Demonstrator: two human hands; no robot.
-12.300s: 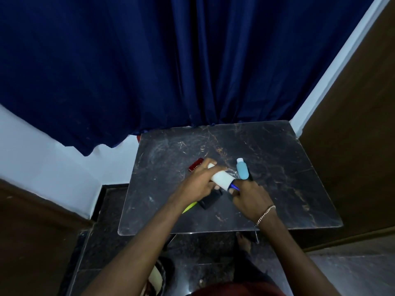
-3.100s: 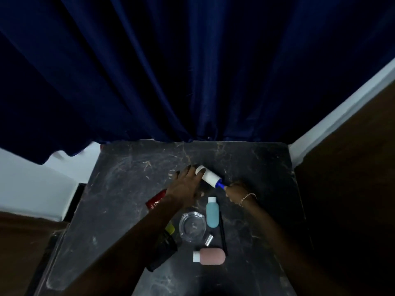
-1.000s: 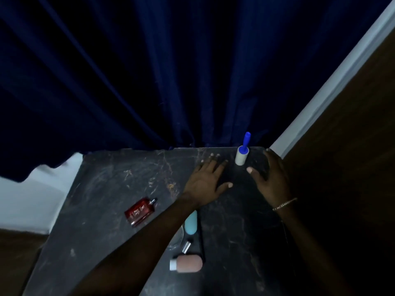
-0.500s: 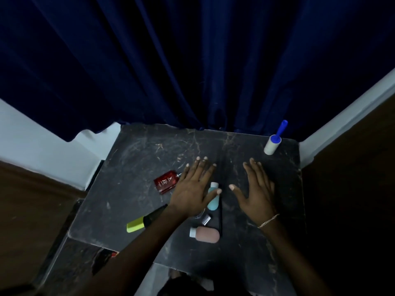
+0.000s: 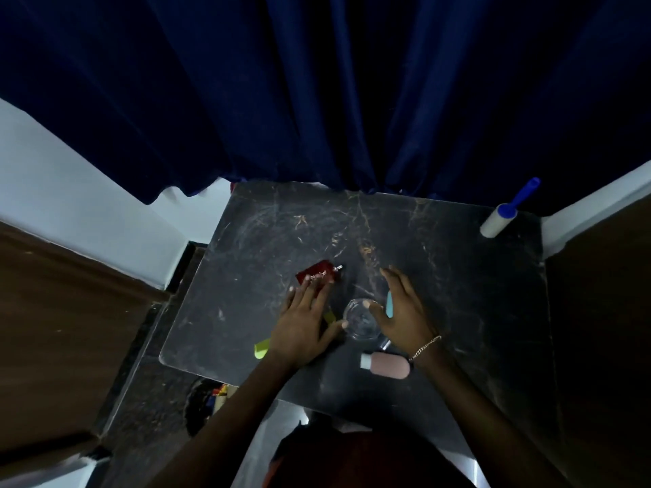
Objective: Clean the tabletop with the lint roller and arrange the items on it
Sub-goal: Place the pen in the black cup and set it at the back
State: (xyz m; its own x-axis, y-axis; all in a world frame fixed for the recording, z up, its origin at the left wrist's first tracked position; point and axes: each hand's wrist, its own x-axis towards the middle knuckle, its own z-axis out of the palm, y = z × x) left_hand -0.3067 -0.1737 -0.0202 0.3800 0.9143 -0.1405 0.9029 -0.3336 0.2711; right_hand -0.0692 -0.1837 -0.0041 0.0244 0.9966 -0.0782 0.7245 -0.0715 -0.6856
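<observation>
Lint roller (image 5: 499, 218): I see it upright at the bench's (image 5: 458, 276) far right corner, well apart from both hands.
Left hand (image 5: 303, 324): open, flat, fingertips on red bottle (image 5: 316, 271).
Right hand (image 5: 401, 315): spread, gripping nothing, beside glass dish (image 5: 359, 320).

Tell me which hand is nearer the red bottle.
Left. The left hand has its fingertips at the near edge of the red bottle, seemingly touching it. The right hand is off to the bottle's right, spread over the clear glass dish.

Teal bottle (image 5: 389, 304) and yellow-green item (image 5: 261, 348) half-hidden under hands
</observation>
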